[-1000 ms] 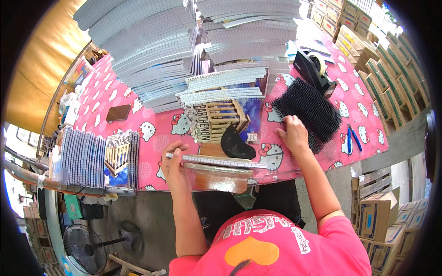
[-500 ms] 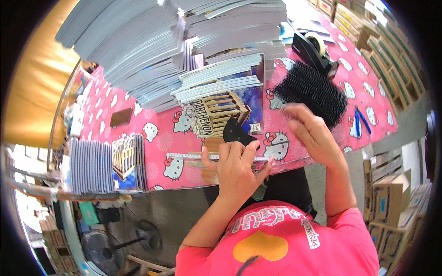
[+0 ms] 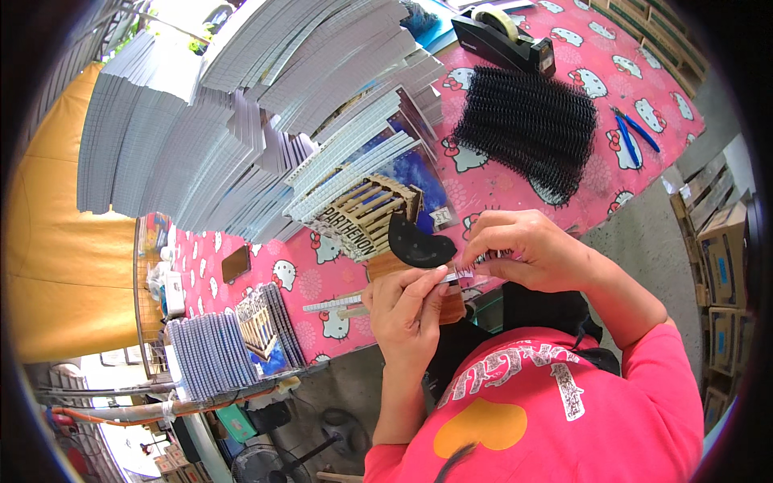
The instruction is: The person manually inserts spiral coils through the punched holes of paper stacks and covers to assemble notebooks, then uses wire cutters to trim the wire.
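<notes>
My left hand (image 3: 407, 318) is closed around a thin notebook (image 3: 332, 303), held on edge at the table's front so that its white perforated side shows. Between the bent fingers of my right hand (image 3: 539, 249) is a dark spiral binding coil (image 3: 489, 258), its end at the notebook's right end. Just beyond my left fingers stands a black curved piece (image 3: 419, 243) by a wooden block (image 3: 456, 304). Behind it lies a fanned stack of unbound notebooks (image 3: 366, 211) with a columned building on the cover. A pile of black spiral coils (image 3: 527, 121) rests beyond my right hand.
Tall stacks of punched paper (image 3: 161, 153) fill the back left. Coil-bound notebooks (image 3: 213, 354) stand in a row at the front left, near a phone (image 3: 236, 264). Blue cutters (image 3: 628, 138) and a tape dispenser (image 3: 503, 42) lie right. A fan (image 3: 270, 463) stands below the table.
My right hand has come from beside the coil pile in to the notebook's right end, a coil now showing in its fingers. My left hand still grips the notebook. The view has turned.
</notes>
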